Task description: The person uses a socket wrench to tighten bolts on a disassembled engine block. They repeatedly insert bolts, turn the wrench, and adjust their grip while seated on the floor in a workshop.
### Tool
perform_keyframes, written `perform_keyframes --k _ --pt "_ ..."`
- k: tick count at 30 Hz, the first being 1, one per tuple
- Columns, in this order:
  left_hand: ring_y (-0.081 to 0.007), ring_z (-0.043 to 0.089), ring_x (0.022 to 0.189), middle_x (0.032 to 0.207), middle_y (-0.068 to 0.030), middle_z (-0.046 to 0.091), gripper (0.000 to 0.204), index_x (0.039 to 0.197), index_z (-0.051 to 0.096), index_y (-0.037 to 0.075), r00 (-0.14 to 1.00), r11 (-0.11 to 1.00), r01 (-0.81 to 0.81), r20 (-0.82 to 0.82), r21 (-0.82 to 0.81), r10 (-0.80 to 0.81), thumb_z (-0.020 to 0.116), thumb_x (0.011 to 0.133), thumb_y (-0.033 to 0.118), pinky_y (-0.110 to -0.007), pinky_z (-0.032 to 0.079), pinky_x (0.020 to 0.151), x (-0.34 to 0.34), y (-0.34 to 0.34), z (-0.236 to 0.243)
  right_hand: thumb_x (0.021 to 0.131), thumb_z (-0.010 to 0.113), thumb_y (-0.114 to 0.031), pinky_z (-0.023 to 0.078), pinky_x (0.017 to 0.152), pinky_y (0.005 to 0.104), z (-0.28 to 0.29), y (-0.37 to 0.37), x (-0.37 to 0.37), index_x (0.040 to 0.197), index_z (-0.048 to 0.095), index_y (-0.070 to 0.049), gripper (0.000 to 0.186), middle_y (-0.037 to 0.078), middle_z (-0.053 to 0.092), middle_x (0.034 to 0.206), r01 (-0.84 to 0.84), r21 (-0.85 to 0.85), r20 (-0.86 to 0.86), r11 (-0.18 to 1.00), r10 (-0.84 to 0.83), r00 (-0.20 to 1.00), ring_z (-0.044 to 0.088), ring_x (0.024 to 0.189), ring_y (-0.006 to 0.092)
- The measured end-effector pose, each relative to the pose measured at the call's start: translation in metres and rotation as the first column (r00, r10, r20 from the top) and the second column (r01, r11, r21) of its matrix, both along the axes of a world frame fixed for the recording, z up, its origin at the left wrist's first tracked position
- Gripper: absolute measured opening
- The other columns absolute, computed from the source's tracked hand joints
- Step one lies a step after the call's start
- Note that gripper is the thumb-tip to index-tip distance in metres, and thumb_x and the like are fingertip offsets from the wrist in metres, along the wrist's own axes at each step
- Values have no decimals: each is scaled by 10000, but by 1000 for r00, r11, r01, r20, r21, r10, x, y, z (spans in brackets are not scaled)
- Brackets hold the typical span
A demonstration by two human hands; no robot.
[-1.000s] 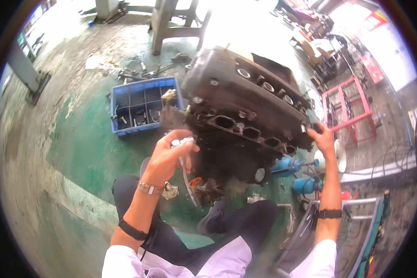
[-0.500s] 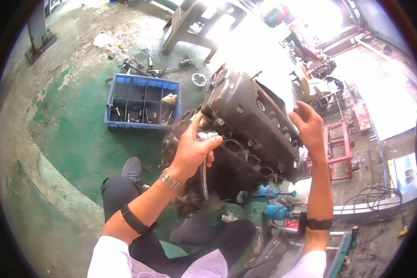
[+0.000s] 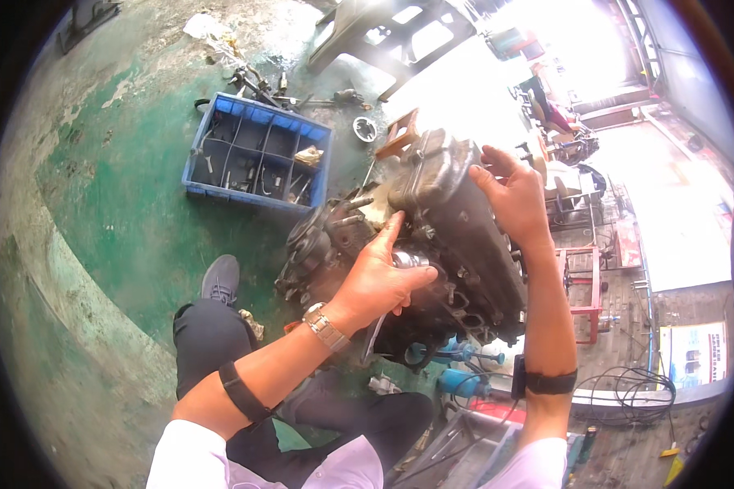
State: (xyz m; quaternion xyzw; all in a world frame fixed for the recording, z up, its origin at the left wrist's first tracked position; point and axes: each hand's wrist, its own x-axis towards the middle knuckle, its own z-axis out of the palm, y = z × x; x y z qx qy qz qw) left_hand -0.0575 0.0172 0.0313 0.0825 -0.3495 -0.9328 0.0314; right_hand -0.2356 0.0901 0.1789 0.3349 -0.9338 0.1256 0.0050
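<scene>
A dark, grimy engine (image 3: 470,213) stands on the floor before me, its long ribbed cover on top. My left hand (image 3: 382,281) is at its near left side, index finger stretched to just below the cover's end. The other fingers curl around a silver metal tool (image 3: 409,259), whose bar-like handle seems to hang below the palm; its exact kind is partly hidden. My right hand (image 3: 510,196) is at the cover's right edge, fingers apart and bent, thumb toward the cover. Nothing shows in it, and whether it touches the cover I cannot tell.
A blue divided crate (image 3: 261,200) with small parts stands at the left, loose parts beyond it. A grey stool (image 3: 342,49) is at the back. Blue bottle-shaped tools (image 3: 463,383) lie near the engine's right; a red frame (image 3: 579,285) and coiled cable (image 3: 628,387) are farther right.
The engine has rolled, so its cover faces up more and the holes on its right side are out of sight. Both hands moved with it; the view has shifted too.
</scene>
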Motion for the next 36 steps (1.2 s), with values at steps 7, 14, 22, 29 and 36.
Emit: perform_keyframes --k 7,14,22,29,36 --pt "-70 554 521 704 -18 606 897 1545 245 -51 997 998 -60 44 -23 61 777 845 123 -239 455 434 -1 5 0 864 737 -232 529 954 395 -15 21 30 1278 619 74 528 262 697 1175 -149 -19 -108 989 146 983 692 1086 363" --pt "-82 607 659 842 -55 653 674 1394 434 -71 968 964 -215 100 -156 232 776 831 76 -264 511 572 1 16 4 791 832 -121 498 985 381 -16 85 33 1377 553 56 673 211 667 1255 -82 43 -58 996 85 995 647 1129 276" --pt "-122 659 783 909 -101 697 540 1276 513 -61 962 944 -230 90 -237 257 774 831 99 -294 548 711 2 34 -3 672 850 -168 457 1056 414 -21 91 29 1388 511 72 828 253 605 1316 -105 203 -78 973 123 989 590 1231 381" --pt "-149 674 817 943 -137 705 716 1408 426 -118 958 918 -269 20 -291 287 773 824 108 -304 556 747 5 30 1 654 873 -207 478 1024 407 -14 73 22 1311 561 108 793 265 638 1252 -82 255 3 964 84 996 629 1171 373" --pt "-146 681 835 1005 -162 702 741 1422 400 -155 947 853 -316 -86 -415 309 762 825 95 -288 557 746 3 29 4 646 884 -170 492 987 398 -16 80 11 1266 589 113 743 255 659 1203 -94 262 -13 961 101 995 646 1117 353"
